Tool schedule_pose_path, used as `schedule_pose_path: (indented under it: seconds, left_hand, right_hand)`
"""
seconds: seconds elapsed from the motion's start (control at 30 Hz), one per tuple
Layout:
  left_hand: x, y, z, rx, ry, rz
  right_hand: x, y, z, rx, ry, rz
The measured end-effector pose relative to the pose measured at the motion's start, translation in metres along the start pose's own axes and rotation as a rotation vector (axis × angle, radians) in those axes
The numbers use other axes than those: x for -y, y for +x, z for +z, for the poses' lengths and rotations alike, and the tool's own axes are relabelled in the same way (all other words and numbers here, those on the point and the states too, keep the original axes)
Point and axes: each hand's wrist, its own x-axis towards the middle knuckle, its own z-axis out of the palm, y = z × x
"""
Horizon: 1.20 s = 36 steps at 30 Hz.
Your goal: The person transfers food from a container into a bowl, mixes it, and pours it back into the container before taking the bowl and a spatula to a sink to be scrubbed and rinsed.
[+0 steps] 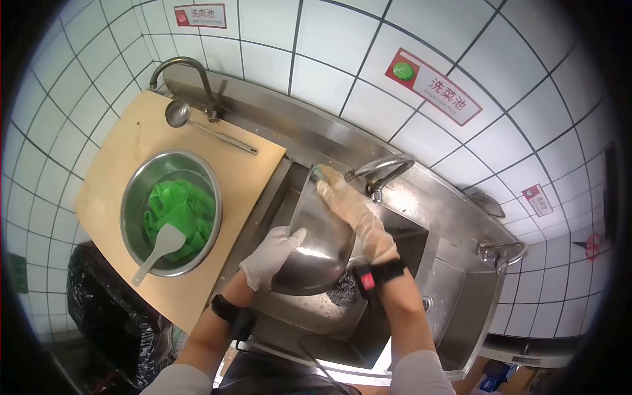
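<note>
A steel basin [316,243] is tipped on its side in the sink, its rim towards the left. My left hand [271,255], in a whitish glove, grips the near part of this rim, with the thumb over the edge. My right hand [342,201], in a yellowish glove, lies along the far side of the basin. Under its fingertips, at the upper end of the rim, shows a bit of a green scouring pad [318,172], mostly hidden by the hand. A dark wire scourer [343,289] lies in the sink below the basin.
A wooden board [247,174] on the left bears a steel bowl [125,227] with green cloth and a white scoop [166,243], plus a steel ladle [210,133]. Faucets [388,164] stand behind the sink [283,309]. A black-bagged bin [108,309] is lower left.
</note>
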Motion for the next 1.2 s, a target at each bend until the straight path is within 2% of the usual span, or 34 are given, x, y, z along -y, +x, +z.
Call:
schedule_pose_path:
  seconds: [0.07, 0.1, 0.13, 0.17, 0.2, 0.27, 0.3, 0.37, 0.4, 0.43, 0.47, 0.5, 0.57, 0.6, 0.67, 0.7, 0.73, 0.77, 0.8, 0.83, 0.87, 0.9, 0.93, 1.0, 1.07, 1.1, 1.13, 1.17, 1.2]
  left_hand:
    - [0.000, 0.008, 0.005, -0.043, 0.095, 0.022]
    - [0.010, 0.018, 0.005, -0.042, 0.039, 0.068]
    - [0.016, 0.023, 0.007, -0.040, -0.015, 0.115]
    - [0.005, 0.017, 0.019, -0.053, -0.151, 0.168]
    - [0.012, 0.022, 0.018, -0.050, -0.155, 0.171]
    - [0.031, 0.036, 0.012, -0.097, -0.457, 0.111]
    - [0.016, 0.029, 0.020, -0.093, -0.608, 0.098]
    - [0.020, 0.026, 0.018, -0.075, -0.650, 0.045]
    - [0.023, 0.023, 0.017, -0.061, -0.701, -0.004]
    - [0.026, 0.022, 0.018, -0.066, -0.696, -0.006]
    - [0.028, 0.022, 0.022, -0.150, -0.687, 0.010]
    - [0.030, 0.021, 0.025, -0.233, -0.677, 0.023]
    - [0.036, 0.024, 0.024, -0.180, -0.678, 0.014]
    - [0.037, 0.026, 0.025, -0.128, -0.682, 0.014]
    - [0.020, 0.023, 0.037, -0.146, -0.666, 0.029]
    - [0.015, 0.020, 0.041, -0.172, -0.648, 0.042]
    - [0.016, 0.019, 0.043, -0.171, -0.643, 0.040]
    - [0.017, 0.017, 0.044, -0.211, -0.519, 0.029]
    - [0.017, 0.017, 0.044, -0.251, -0.397, 0.025]
    - [0.018, 0.012, 0.043, -0.231, -0.245, 0.015]
    - [0.016, 0.010, 0.042, -0.232, -0.243, 0.018]
    - [0.014, 0.008, 0.041, -0.226, -0.114, -0.016]
    - [0.012, 0.006, 0.039, -0.223, 0.014, -0.051]
    - [0.008, -0.003, 0.030, -0.177, 0.034, 0.028]
    - [-0.006, -0.021, 0.019, -0.033, 0.195, 0.016]
    - [-0.011, -0.032, 0.013, -0.035, 0.147, -0.105]
    - [-0.022, -0.043, 0.008, -0.037, 0.145, -0.105]
    - [-0.033, -0.055, 0.003, -0.043, 0.249, -0.174]
    - [-0.039, -0.061, -0.005, -0.049, 0.353, -0.241]
  right_hand:
    - [-0.034, -0.008, 0.028, -0.305, -0.424, -0.604]
    - [-0.026, -0.032, 0.043, -0.383, -0.591, -0.569]
    - [-0.026, -0.052, 0.057, -0.381, -0.601, -0.559]
    - [-0.027, -0.068, 0.070, -0.482, -0.607, -0.597]
    - [-0.031, -0.083, 0.079, -0.582, -0.608, -0.637]
    - [-0.049, -0.107, 0.088, -0.499, -0.584, -0.716]
    - [-0.068, -0.117, 0.097, -0.501, -0.580, -0.715]
    - [-0.111, -0.124, 0.106, -0.447, -0.648, -0.890]
    - [-0.118, -0.126, 0.097, -0.447, -0.639, -0.891]
    - [-0.126, -0.129, 0.086, -0.494, -0.589, -0.772]
    - [-0.130, -0.130, 0.081, -0.541, -0.539, -0.649]
    - [-0.127, -0.128, 0.080, -0.542, -0.535, -0.644]
    - [-0.113, -0.122, 0.075, -0.749, 0.135, -0.352]
    - [-0.099, -0.124, 0.071, -0.753, 0.132, -0.344]
    - [-0.068, -0.122, 0.059, -0.634, -0.500, -0.623]
    - [-0.066, -0.115, 0.054, -0.636, -0.499, -0.620]
    - [-0.066, -0.106, 0.049, -0.528, -0.563, -0.670]
    - [-0.065, -0.093, 0.044, -0.422, -0.625, -0.724]
    - [-0.066, -0.075, 0.035, -0.428, -0.624, -0.734]
    - [-0.070, -0.057, 0.025, -0.382, -0.415, -0.662]
    - [-0.073, -0.045, 0.018, -0.332, -0.209, -0.584]
    - [-0.073, -0.039, 0.016, -0.310, -0.147, -0.501]
    - [-0.060, -0.045, 0.018, -0.307, -0.145, -0.508]
    - [-0.035, -0.062, 0.022, -0.291, -0.496, -0.852]
    - [-0.033, -0.052, 0.016, -0.291, -0.492, -0.920]
    - [-0.041, -0.038, 0.011, -0.247, -0.289, -0.793]
    - [-0.054, -0.021, 0.008, -0.197, -0.089, -0.662]
    - [-0.089, 0.006, 0.010, 0.001, 0.348, -0.506]
    - [-0.100, 0.012, 0.002, 0.002, 0.347, -0.506]
